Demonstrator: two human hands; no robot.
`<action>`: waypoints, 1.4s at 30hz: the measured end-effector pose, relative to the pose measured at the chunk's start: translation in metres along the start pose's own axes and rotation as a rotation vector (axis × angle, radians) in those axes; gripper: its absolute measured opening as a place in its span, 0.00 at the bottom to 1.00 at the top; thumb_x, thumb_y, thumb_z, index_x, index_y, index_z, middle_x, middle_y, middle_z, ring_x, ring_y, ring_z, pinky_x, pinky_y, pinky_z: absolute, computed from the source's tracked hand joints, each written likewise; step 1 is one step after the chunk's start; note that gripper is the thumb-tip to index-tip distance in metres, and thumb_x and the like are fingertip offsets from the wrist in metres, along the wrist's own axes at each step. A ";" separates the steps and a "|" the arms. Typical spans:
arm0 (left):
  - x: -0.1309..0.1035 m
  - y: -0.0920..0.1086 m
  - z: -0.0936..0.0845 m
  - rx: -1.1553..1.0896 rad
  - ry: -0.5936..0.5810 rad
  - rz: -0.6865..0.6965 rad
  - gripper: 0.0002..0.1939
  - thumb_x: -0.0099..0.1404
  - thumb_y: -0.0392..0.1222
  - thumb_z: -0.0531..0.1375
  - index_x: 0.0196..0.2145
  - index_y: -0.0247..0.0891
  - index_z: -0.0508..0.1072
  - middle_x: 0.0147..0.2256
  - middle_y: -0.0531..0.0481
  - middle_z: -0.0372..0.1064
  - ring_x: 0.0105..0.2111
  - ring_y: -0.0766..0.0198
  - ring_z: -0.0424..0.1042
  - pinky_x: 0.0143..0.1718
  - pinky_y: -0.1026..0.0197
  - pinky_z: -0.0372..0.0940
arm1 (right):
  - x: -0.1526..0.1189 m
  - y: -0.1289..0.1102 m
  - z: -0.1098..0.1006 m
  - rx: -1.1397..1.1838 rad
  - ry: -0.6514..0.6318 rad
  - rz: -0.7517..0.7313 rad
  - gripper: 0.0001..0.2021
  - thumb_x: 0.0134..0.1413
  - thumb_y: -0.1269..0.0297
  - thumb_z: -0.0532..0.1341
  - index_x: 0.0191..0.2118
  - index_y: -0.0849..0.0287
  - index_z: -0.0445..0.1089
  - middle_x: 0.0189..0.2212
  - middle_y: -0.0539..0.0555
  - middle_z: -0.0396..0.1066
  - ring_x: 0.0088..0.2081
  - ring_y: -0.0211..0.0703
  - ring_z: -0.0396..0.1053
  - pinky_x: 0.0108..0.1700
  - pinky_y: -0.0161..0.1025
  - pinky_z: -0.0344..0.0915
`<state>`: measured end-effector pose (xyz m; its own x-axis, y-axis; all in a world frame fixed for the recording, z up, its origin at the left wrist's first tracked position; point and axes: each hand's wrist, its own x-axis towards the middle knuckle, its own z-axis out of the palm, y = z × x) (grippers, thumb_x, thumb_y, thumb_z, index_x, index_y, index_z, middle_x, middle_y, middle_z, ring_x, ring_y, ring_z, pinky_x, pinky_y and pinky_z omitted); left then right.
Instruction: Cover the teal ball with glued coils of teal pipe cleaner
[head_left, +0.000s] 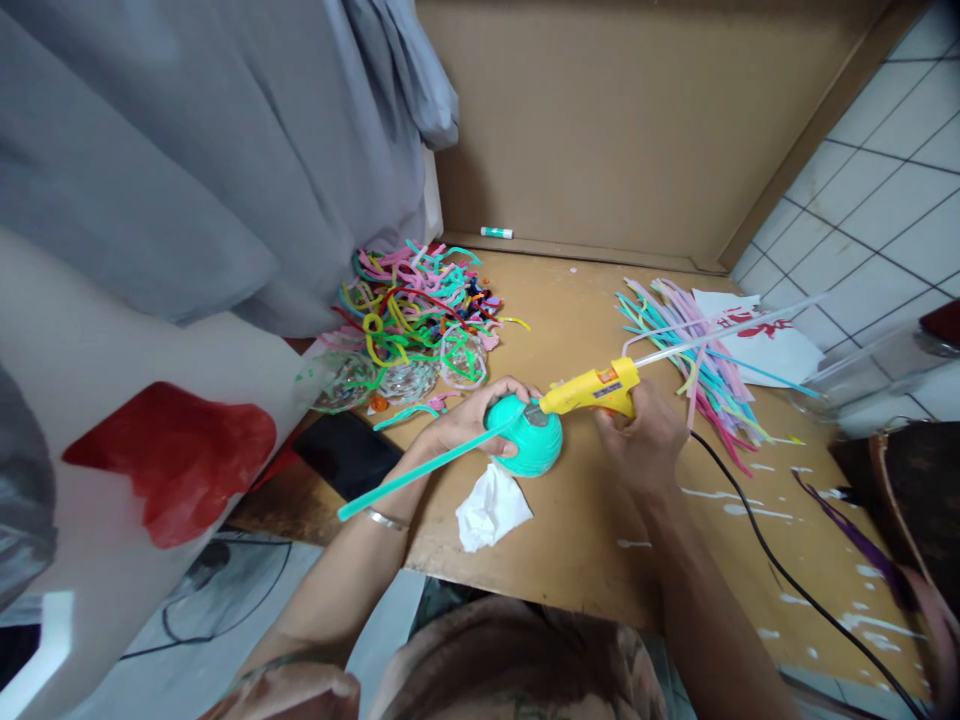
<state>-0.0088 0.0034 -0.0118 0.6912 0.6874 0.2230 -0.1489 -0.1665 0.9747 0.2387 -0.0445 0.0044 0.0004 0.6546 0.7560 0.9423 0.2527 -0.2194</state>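
My left hand is wrapped round a rounded teal object covered in coiled pipe cleaner. A loose teal pipe cleaner runs from its top out over my left forearm. In my right hand is a yellow hot glue gun, gripped by its handle, with a long clear glue stick out of its back. Its nozzle is at a small greyish patch on top of the teal object; I cannot tell if it touches. A crumpled white tissue lies just below.
Tangled colourful pipe cleaners and clear round pieces lie at the left. A black phone is near them. Straight pipe cleaners lie right. A black cord crosses the table; a brown bag sits at its right edge.
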 end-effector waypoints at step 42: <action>-0.001 0.000 0.001 0.004 -0.003 -0.031 0.35 0.44 0.48 0.75 0.47 0.39 0.68 0.59 0.39 0.63 0.58 0.44 0.65 0.56 0.48 0.61 | -0.004 0.002 0.001 0.027 -0.004 -0.069 0.05 0.52 0.66 0.58 0.35 0.54 0.61 0.28 0.51 0.68 0.30 0.46 0.65 0.32 0.40 0.57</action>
<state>-0.0093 0.0021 -0.0121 0.6974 0.6903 0.1926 -0.1249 -0.1476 0.9811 0.2400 -0.0459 0.0004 -0.0657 0.6378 0.7674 0.9307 0.3165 -0.1834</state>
